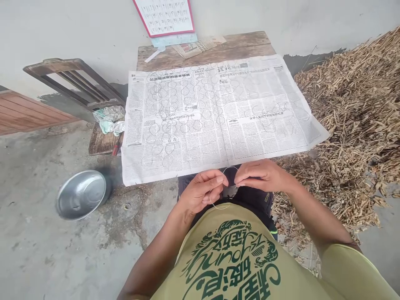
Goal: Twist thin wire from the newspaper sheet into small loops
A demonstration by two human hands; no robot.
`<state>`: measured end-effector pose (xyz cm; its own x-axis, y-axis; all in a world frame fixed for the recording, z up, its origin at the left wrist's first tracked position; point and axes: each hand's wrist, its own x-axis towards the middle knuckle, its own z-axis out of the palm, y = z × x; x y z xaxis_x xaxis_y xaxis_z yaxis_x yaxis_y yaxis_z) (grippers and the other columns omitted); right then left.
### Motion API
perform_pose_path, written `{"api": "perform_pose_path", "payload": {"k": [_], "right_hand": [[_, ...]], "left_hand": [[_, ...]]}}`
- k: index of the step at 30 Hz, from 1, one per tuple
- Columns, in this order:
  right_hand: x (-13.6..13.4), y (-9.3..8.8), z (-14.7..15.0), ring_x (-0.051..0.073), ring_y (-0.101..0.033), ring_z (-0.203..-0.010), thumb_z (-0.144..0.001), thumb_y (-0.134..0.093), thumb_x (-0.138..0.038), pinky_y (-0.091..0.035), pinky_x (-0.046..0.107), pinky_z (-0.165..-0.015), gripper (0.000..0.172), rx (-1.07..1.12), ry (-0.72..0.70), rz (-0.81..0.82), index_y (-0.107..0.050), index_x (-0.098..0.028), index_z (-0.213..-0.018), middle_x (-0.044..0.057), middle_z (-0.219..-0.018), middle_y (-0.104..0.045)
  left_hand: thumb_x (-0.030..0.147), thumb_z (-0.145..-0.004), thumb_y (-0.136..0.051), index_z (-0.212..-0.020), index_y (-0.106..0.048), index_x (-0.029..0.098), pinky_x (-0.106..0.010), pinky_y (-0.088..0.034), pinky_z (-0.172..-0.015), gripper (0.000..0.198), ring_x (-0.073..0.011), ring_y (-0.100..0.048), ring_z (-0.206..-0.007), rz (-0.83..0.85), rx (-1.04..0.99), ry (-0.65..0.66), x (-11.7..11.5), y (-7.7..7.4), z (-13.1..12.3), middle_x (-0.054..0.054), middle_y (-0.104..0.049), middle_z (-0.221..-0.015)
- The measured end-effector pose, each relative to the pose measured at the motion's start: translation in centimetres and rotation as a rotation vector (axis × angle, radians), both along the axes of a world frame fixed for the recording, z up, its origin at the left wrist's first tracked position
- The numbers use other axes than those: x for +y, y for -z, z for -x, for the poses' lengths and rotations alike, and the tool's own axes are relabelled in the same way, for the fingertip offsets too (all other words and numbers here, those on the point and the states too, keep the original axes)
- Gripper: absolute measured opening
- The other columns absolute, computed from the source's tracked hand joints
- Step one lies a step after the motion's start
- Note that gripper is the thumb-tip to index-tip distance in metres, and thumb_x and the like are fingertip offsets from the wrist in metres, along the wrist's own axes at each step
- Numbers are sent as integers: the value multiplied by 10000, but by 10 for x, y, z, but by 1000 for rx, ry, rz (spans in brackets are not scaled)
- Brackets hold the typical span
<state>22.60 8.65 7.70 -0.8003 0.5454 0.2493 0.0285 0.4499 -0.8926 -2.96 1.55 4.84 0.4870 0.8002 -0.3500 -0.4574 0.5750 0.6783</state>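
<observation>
A thin pale wire (230,167) arches upward between my two hands, just in front of my body. My left hand (208,187) pinches it between thumb and fingers, and the wire's tail curves out below that hand over my shirt. My right hand (258,175) has thumb and fingertips closed at the wire's other side. Both hands are beside the near edge of a spread newspaper (212,150). Many thin round outlines cover the newspaper; whether they are drawn or lying loops I cannot tell.
The newspaper lies on a wooden table (250,43) against the wall, below a calendar (165,16). On the left stand a wooden chair (103,143) with a cloth (108,118) and a metal basin (83,195). Dry stalks (353,125) are heaped on the right.
</observation>
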Motion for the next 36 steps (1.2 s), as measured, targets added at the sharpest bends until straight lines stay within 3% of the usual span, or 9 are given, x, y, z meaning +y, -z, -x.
{"api": "perform_pose_path", "payload": {"k": [6,12,19,27,36], "right_hand": [[-12,11,12,152,-782,-890,-1087,-703,-206,-624,293,-816,107,122,61,-73,-807,-201,-1112,69,-976,-839],[-20,19,21,154,-745,-836,-1104,-663,-187,-599,306,-775,117,148,211,-131,-769,-206,-1058,47,-895,-805],[-25,25,25,153,-700,-782,-1105,-665,-196,-555,297,-715,84,122,298,-211,-720,-198,-1042,37,-862,-763],[-33,35,27,142,-650,-708,-1119,-648,-239,-500,284,-668,119,54,405,-269,-706,-206,-1020,9,-801,-719],[-36,34,22,156,-696,-798,-1134,-567,-183,-531,301,-739,150,-15,368,-229,-705,-213,-1084,26,-895,-761]], "left_hand": [[378,-1008,-799,-945,-816,166,-123,-301,-422,222,-32,-245,-425,-150,-72,-133,-4,5,-9,73,-446,-500],[347,-1052,-745,-995,-819,183,-131,-336,-446,189,-36,-274,-432,-273,-52,-161,-8,10,-10,65,-483,-521],[383,-1046,-752,-1025,-791,188,-141,-300,-425,200,-38,-312,-432,-251,63,-192,-10,17,-12,52,-546,-585],[430,-1095,-673,-1221,-759,221,-178,-290,-444,259,-65,-379,-478,-300,162,-179,-16,24,-12,37,-585,-659],[484,-1067,-701,-1112,-786,197,-214,-263,-467,304,-70,-387,-489,-210,244,-154,-19,25,-7,29,-573,-676]]}}
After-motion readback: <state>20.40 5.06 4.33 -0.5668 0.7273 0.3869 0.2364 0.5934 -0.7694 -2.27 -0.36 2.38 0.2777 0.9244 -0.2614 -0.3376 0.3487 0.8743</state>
